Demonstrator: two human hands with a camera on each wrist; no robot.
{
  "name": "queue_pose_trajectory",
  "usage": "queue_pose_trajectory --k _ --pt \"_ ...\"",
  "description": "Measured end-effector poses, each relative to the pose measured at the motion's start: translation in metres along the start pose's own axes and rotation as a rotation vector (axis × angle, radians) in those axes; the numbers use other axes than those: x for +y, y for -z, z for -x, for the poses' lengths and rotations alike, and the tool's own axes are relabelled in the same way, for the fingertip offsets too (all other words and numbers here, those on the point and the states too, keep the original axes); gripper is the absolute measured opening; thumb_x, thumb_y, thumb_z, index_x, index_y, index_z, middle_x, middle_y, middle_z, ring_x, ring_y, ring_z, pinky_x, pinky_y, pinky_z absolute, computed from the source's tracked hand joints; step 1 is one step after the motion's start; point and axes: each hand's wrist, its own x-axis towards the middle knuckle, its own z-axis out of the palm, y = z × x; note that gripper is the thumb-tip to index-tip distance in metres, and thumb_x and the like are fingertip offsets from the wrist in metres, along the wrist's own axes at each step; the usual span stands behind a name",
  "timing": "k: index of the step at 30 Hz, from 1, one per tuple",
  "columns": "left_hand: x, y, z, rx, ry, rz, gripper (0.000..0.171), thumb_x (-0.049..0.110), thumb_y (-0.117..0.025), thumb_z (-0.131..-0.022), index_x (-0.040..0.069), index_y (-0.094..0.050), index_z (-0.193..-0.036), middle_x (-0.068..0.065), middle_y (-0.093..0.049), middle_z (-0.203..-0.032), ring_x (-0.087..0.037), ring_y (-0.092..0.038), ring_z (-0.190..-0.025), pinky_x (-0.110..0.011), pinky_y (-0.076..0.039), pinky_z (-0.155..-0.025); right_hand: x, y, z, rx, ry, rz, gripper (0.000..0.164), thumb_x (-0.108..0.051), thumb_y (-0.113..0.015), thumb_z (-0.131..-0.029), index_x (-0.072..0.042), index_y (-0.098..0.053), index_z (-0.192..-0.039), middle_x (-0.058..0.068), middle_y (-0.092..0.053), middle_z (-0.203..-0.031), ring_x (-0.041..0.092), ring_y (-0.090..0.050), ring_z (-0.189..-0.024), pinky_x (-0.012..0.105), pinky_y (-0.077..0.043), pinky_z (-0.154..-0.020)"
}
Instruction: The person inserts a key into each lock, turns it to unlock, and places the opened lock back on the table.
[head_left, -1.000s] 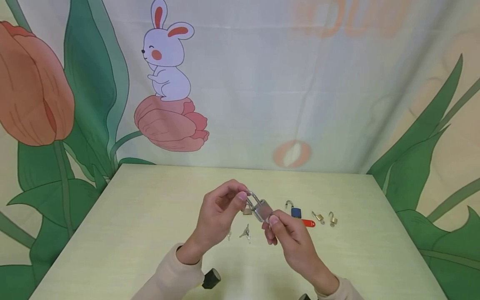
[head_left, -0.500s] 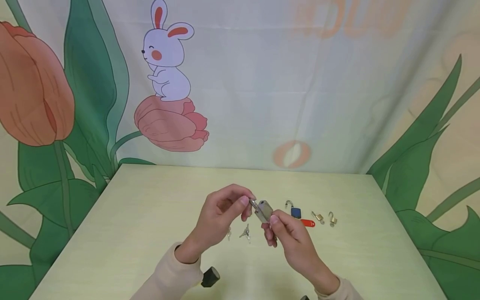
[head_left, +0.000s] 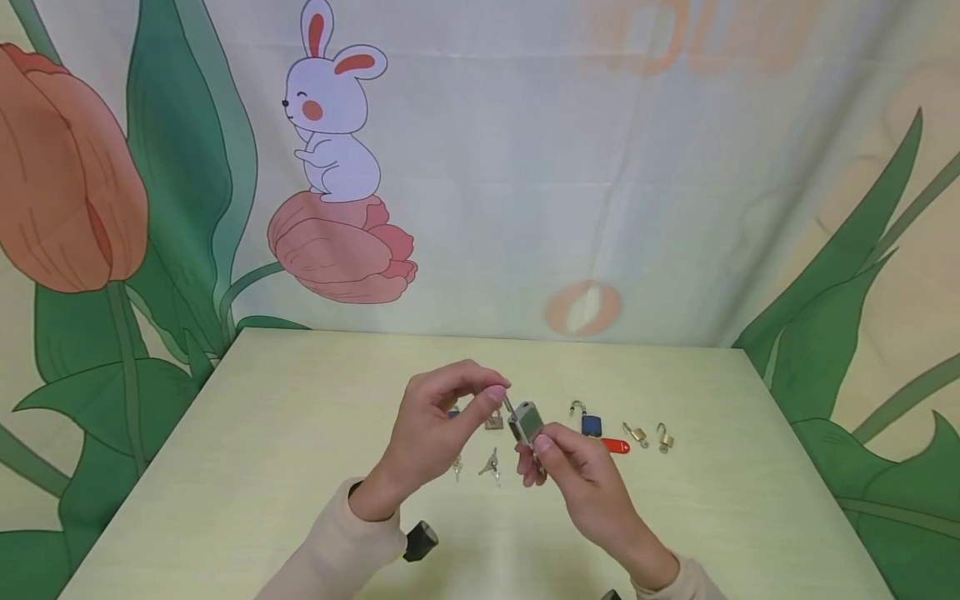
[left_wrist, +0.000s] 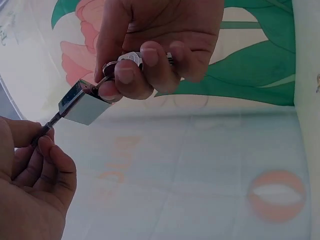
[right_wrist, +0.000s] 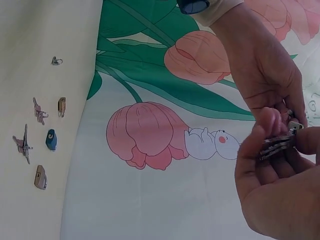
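Observation:
Between the two hands, above the table, is a silver padlock (head_left: 527, 422) with a shiny, mirror-like body. My left hand (head_left: 438, 421) pinches its shackle (left_wrist: 52, 121) between thumb and fingers. At the opposite end, my right hand (head_left: 588, 479) pinches a key (left_wrist: 103, 81) against the bottom of the body. A key ring (left_wrist: 109, 69) joins that key to more keys (left_wrist: 131, 58), tucked under the curled fingers of the right hand in the left wrist view. In the right wrist view, my right hand's fingers cover most of the padlock.
On the table lie a blue padlock (head_left: 592, 426) with its shackle raised, two small brass padlocks (head_left: 638, 434) and a red tag (head_left: 617, 447) partly behind the right hand. Left of them are a brass padlock (head_left: 493, 420), another blue padlock (right_wrist: 51, 139) and loose key sets (head_left: 491, 465).
The padlock has turned: its shackle, a broad loop earlier, now shows edge-on. The left hand has shifted slightly, uncovering the brass and blue padlocks behind. The right hand keeps nearly the same place.

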Motion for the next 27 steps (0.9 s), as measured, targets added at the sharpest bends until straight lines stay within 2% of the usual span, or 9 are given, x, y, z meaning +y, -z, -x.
queue_pose_trajectory --k 4,8,14,18,22,27 --pt "-0.001 -0.002 -0.004 -0.013 -0.042 -0.018 0.011 -0.004 -0.064 -0.091 0.004 -0.07 -0.096 -0.01 -0.07 -0.084 -0.014 -0.063 -0.077 -0.025 -0.055 -0.076 0.003 0.001 0.0 -0.019 0.001 -0.011 0.02 -0.005 -0.045 -0.103 0.001 -0.063 -0.108 0.021 -0.065 -0.091 0.015 -0.067 -0.082 0.033 -0.059 -0.076" --pt "-0.003 -0.005 -0.006 -0.027 -0.059 -0.027 0.011 -0.004 -0.065 -0.09 0.005 -0.07 -0.095 -0.008 -0.07 -0.083 -0.012 -0.063 -0.078 -0.024 -0.055 -0.076 0.006 0.004 0.0 -0.034 0.005 0.004 0.02 -0.006 -0.046 -0.103 0.002 -0.063 -0.11 0.02 -0.065 -0.092 0.017 -0.067 -0.083 0.034 -0.059 -0.078" --pt "-0.005 -0.01 -0.007 -0.05 -0.055 -0.028 0.009 -0.002 -0.065 -0.091 0.005 -0.07 -0.095 -0.008 -0.069 -0.084 -0.012 -0.062 -0.076 -0.025 -0.055 -0.07 0.005 0.005 0.001 -0.033 -0.048 0.052 0.017 -0.009 -0.051 -0.101 -0.002 -0.065 -0.109 0.017 -0.07 -0.094 0.016 -0.07 -0.082 0.034 -0.058 -0.081" --pt "-0.006 -0.013 -0.007 -0.073 -0.046 -0.021 0.009 0.0 -0.065 -0.092 0.004 -0.07 -0.096 -0.008 -0.069 -0.083 -0.011 -0.06 -0.073 -0.025 -0.054 -0.066 0.005 0.005 0.001 -0.031 -0.071 0.118 0.012 -0.01 -0.056 -0.099 -0.007 -0.067 -0.101 0.011 -0.072 -0.089 0.015 -0.07 -0.08 0.032 -0.056 -0.087" --pt "-0.008 -0.016 -0.008 -0.095 -0.054 -0.028 0.009 0.001 -0.064 -0.092 0.005 -0.071 -0.096 -0.007 -0.069 -0.082 -0.011 -0.06 -0.075 -0.025 -0.053 -0.068 0.006 0.005 0.001 -0.044 -0.071 0.13 0.013 -0.011 -0.055 -0.1 -0.006 -0.067 -0.097 0.01 -0.071 -0.082 0.016 -0.068 -0.077 0.033 -0.056 -0.085" --pt "-0.01 -0.016 -0.009 -0.111 -0.066 -0.057 0.009 0.003 -0.065 -0.093 0.008 -0.071 -0.096 -0.005 -0.069 -0.083 -0.01 -0.061 -0.075 -0.025 -0.053 -0.067 0.008 0.005 0.003 -0.07 -0.078 0.079 0.019 -0.01 -0.049 -0.102 -0.003 -0.067 -0.103 0.014 -0.069 -0.083 0.018 -0.069 -0.077 0.033 -0.057 -0.083"
